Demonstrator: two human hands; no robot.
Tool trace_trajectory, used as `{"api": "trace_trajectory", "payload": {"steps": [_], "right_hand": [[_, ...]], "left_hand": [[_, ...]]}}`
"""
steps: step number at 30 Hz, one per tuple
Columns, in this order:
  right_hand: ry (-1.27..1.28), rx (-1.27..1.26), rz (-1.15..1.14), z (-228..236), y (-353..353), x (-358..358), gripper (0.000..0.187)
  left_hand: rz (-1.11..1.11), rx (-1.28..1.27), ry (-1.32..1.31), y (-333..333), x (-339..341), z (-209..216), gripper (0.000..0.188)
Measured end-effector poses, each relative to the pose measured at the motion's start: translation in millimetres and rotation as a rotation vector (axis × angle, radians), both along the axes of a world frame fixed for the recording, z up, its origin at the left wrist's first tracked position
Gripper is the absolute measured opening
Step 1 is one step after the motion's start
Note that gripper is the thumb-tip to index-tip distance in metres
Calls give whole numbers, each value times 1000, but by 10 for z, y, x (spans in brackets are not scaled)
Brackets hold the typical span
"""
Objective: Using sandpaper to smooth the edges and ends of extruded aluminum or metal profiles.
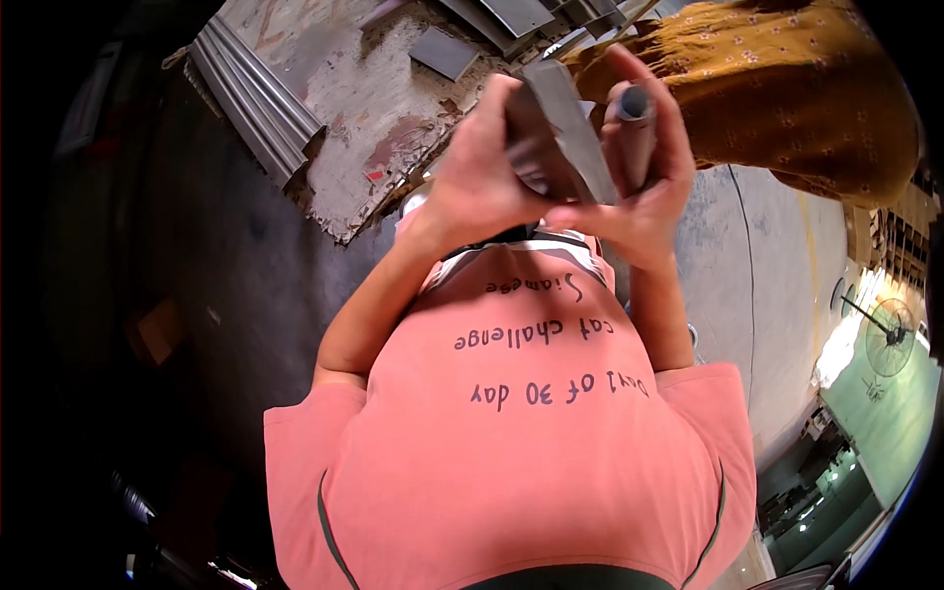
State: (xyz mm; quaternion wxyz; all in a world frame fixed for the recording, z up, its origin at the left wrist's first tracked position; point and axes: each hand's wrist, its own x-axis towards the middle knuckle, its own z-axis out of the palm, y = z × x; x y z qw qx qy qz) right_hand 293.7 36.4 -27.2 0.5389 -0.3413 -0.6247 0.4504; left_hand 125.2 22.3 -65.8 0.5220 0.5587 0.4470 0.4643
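A grey metal piece (568, 128) with flat, angled sides is held up in front of my chest, its outline partly smeared by motion. My left hand (470, 187) is closed around its left side, the thumb along the lower edge. On the other side my right hand (661, 202) has its fingers curled around a grey cylinder (637, 147) with a dark round end; I cannot make out its exact kind. The right thumb reaches to the bottom of the metal piece. Both hands are close together.
Beyond my hands is a worn, stained work surface (339, 118) with long ribbed metal profiles (251, 93), a flat grey plate (444, 53) and stacked metal parts (516, 15). Mustard flowered fabric (787, 93) hangs at the upper right. A fan (890, 336) stands far right; a cable (749, 236) crosses the floor.
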Motion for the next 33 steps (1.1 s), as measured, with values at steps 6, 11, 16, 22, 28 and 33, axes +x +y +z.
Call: {"api": "trace_trajectory", "payload": {"steps": [6, 11, 16, 22, 28, 33], "right_hand": [[-133, 130, 174, 43, 142, 33, 102], [95, 11, 185, 8, 85, -82, 108], [41, 56, 130, 7, 135, -115, 108], [14, 68, 120, -22, 162, -171, 105], [1, 4, 139, -17, 179, -229, 101], [-79, 52, 125, 0, 210, -275, 99]], "left_hand": [[-94, 32, 45, 27, 16, 56, 90], [-228, -95, -127, 36, -76, 92, 111], [3, 367, 97, -51, -486, 393, 84], [-13, 432, -45, -292, -511, 615, 34], [66, 398, -12, -280, -498, 572, 25], [57, 368, 28, -287, -595, 616, 23]]}}
